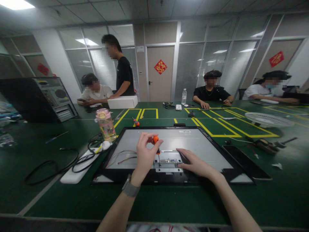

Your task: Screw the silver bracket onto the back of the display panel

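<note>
Left hand [146,153], centre of frame: fingers pinched round the orange-and-black handle of a screwdriver [156,144], shaft pointing down at a metal bracket [169,166]. Right hand [193,161], right of centre: fingers extended, loosely spread, touching the bracket's right side. Display panel [205,146], silver back up, black-edged: centre of frame, beneath both hands, on a green table [181,206]. White power strip [78,167]: lower left. Pink-lidded bottle [106,125]: left of the panel.

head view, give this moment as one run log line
left hand: grips orange-handled screwdriver, shaft down at metal bracket | right hand: at bracket's right edge | panel: flat on table | pink-lidded bottle: beside panel
</note>
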